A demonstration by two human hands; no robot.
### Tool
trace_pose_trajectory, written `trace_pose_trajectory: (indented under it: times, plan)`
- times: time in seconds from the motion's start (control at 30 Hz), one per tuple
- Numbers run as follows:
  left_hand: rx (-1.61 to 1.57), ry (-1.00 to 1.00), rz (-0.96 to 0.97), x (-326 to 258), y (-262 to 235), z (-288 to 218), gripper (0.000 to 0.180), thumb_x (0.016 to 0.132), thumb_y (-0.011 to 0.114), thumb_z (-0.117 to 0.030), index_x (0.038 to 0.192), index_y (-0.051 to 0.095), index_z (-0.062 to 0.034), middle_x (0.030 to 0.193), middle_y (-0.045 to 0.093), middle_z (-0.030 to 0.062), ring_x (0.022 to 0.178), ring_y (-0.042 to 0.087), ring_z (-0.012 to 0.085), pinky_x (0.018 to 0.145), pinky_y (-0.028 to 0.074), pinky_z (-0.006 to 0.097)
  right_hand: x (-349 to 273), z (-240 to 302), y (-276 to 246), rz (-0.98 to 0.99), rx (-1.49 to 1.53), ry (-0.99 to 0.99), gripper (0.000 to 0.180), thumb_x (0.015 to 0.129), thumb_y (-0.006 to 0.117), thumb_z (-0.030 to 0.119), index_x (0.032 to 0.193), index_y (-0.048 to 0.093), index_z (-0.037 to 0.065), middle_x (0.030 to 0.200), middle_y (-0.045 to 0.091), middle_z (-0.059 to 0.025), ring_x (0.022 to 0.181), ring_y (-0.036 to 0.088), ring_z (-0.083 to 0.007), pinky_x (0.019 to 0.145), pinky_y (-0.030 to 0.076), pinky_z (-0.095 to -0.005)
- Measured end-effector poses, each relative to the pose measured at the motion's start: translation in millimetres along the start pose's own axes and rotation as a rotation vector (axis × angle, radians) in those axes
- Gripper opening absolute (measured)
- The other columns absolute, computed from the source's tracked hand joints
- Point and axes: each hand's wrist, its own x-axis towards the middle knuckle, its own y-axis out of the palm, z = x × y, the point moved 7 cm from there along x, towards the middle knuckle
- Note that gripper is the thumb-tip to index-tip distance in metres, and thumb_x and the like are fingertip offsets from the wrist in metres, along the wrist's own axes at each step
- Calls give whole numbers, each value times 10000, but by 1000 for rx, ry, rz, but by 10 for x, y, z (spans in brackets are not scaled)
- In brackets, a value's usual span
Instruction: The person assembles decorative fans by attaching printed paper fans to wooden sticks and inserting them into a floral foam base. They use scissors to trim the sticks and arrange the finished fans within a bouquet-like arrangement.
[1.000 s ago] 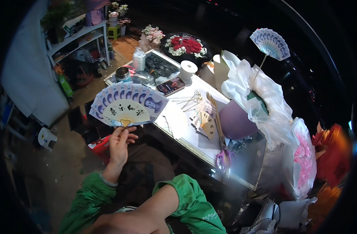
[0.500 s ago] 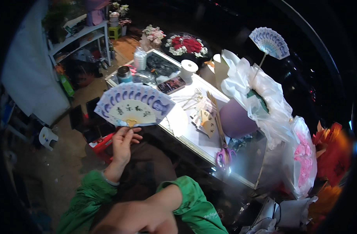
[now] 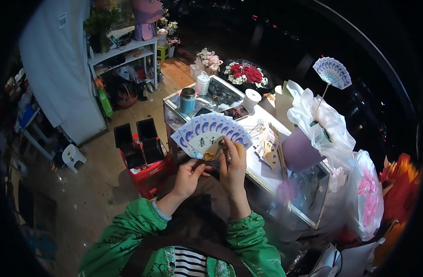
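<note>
Pinching the fan (image 3: 210,135) at its base, left hand (image 3: 187,177) at seven o'clock, right hand (image 3: 233,159) closed at five, a slip could splay its notes.

Floor (image 3: 96,184): bare grey concrete, scuffed and littered, giving way to a strip of wooden boards (image 3: 179,71) further back. Furniture: a glass-topped table (image 3: 262,171) with a pale frame at centre; a white two-tier shelf unit (image 3: 128,51) against the rear left, crowded with plants and oddments; a small white stool (image 3: 73,156) beside a large white panel (image 3: 59,69); a red crate (image 3: 147,168) carrying two black boxes. Light: dim overall, the upper right in darkness.
</note>
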Motion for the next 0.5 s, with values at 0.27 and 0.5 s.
trace_pose_trajectory:
  times: [0.27, 0.5]
  plan:
    - [167, -47, 134, -208, -12, -59, 201, 917, 464, -41, 1067, 560, 52, 932, 620, 86, 793, 634, 153, 621, 505, 236, -77, 182, -141, 41, -21, 4, 390, 748, 572, -43, 1125, 569, 53, 1100, 511, -146, 1003, 502, -301, 856, 416, -350]
    - [191, -136, 180, -279, 3, -28, 207, 916, 462, -52, 1055, 576, 50, 872, 618, 71, 721, 627, 123, 588, 488, 220, -212, 109, -92, 72, 6, 33, 385, 724, 567, -70, 1095, 580, 34, 1087, 517, -148, 948, 537, -296, 785, 457, -333]
